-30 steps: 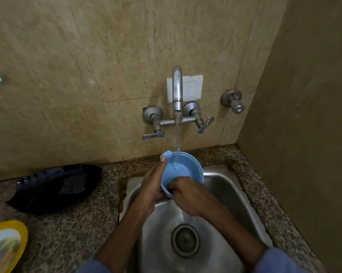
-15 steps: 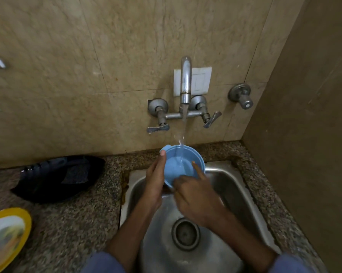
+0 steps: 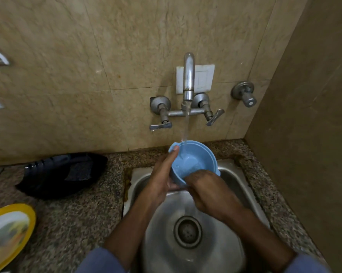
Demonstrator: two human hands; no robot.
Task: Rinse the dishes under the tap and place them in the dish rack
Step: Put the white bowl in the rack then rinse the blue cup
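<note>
A light blue plastic bowl (image 3: 194, 160) is held tilted over the steel sink (image 3: 233, 180), its opening facing me. Water runs from the wall tap (image 3: 188, 79) onto the bowl's far rim. My left hand (image 3: 162, 174) grips the bowl's left side, thumb on the rim. My right hand (image 3: 209, 191) is at the bowl's near edge, with its fingers curled inside against the inner wall.
A black cloth-like bundle (image 3: 61, 174) lies on the speckled granite counter (image 3: 83, 219) left of the sink. A yellow-rimmed plate (image 3: 6, 235) sits at the far left edge. A wall rises close on the right. The drain (image 3: 187, 231) is uncovered. No dish rack shows.
My right hand has slid from the bowl's right rim, finger pointing up, down to its near edge with fingers inside. The bowl stays under the stream in my left hand.
</note>
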